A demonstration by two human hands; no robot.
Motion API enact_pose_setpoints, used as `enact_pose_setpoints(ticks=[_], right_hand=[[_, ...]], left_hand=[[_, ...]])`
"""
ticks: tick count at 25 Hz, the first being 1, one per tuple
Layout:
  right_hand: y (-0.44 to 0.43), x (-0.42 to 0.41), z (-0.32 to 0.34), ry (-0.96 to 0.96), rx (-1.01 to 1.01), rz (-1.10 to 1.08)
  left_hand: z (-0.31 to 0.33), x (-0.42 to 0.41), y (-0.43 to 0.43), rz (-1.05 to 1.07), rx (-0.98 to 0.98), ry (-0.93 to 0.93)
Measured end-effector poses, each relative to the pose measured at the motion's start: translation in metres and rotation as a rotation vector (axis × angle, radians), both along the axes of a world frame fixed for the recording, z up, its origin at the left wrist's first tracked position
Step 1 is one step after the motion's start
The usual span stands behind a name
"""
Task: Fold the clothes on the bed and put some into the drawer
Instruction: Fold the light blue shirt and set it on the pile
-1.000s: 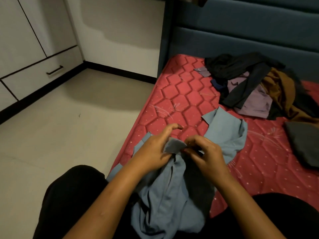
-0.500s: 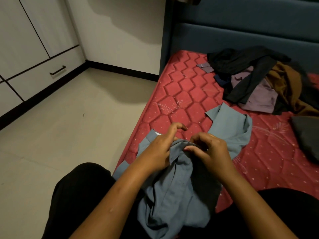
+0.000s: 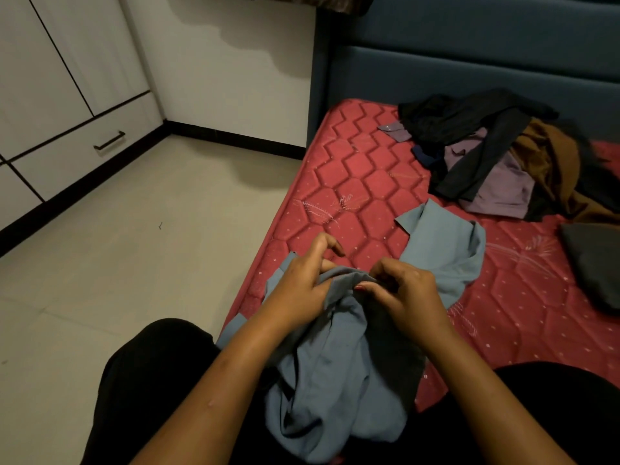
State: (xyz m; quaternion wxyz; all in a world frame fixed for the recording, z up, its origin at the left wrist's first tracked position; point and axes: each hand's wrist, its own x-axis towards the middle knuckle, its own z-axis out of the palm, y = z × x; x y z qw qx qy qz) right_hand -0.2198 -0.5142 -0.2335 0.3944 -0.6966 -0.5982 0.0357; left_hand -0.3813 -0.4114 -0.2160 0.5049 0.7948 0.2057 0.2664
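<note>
While I am sitting at the corner of the bed (image 3: 362,182), I am gathering the blue-grey shirt (image 3: 335,380) at one edge, and both hands are closing on it. My left hand (image 3: 302,283) is pinching the cloth between thumb and curled fingers, with the forefinger arching up free of it. My right hand (image 3: 406,290) is gripping the same bunched edge just beside it, fingers curled in tight. I am holding the two grips close together, I think, so that I can find a seam and pull the shirt straight before folding. Most of the shirt is hanging over my lap, and one flat part is lying on the mattress beyond my right hand.

The red quilted mattress is bare under the shirt. Nearer the dark blue headboard (image 3: 469,62) the pile of clothes (image 3: 496,156) is waiting, black, mauve and brown all tangled, well apart from my hands. A dark grey garment (image 3: 593,263) is lying alone at the right. Across the pale floor (image 3: 134,263), the white drawer (image 3: 67,162) with its black handle (image 3: 109,140) is standing closed under the cupboard doors.
</note>
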Motion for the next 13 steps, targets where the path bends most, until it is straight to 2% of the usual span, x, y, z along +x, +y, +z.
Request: enact_pose_setpoints(ticks=[8,10,13], right_hand=[[0.002,0.007,-0.002,-0.093,-0.011,-0.032],[-0.001,0.013,-0.004,-0.119,-0.03,-0.032],[-0.005,0.016,-0.006,-0.153,-0.055,-0.023]], left_hand=[[-0.003,0.0,0.014,0.131,0.154,0.031],[-0.004,-0.005,0.021,0.162,0.304,0.106],[-0.002,-0.01,0.028,0.194,0.469,0.328]])
